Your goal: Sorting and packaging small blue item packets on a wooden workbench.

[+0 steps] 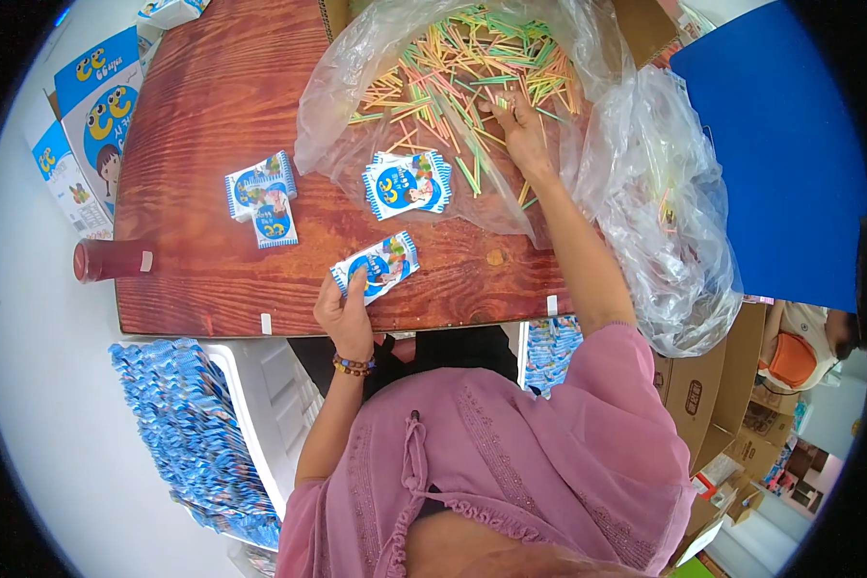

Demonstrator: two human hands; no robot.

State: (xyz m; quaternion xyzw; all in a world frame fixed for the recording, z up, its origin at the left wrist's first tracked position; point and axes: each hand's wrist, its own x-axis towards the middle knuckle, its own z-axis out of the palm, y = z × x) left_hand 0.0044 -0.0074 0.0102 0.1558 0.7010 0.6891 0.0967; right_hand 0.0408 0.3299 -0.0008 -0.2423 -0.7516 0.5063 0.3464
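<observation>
Partly, the bent fingertips of the right hand (pixel 518 120) were lost among the thin coloured sticks (pixel 477 159), and whether they gripped any could not be told; the pile's far side was covered by the clear plastic bag (pixel 323 116). The right arm stretched forward, palm down, fingers slightly parted. Nearer the body, the bent left arm brought the left hand (pixel 345 313) over the front edge of the table (pixel 212 87), thumb pressed on a blue-and-white packet (pixel 395 258), its other fingers mostly hidden underneath.
</observation>
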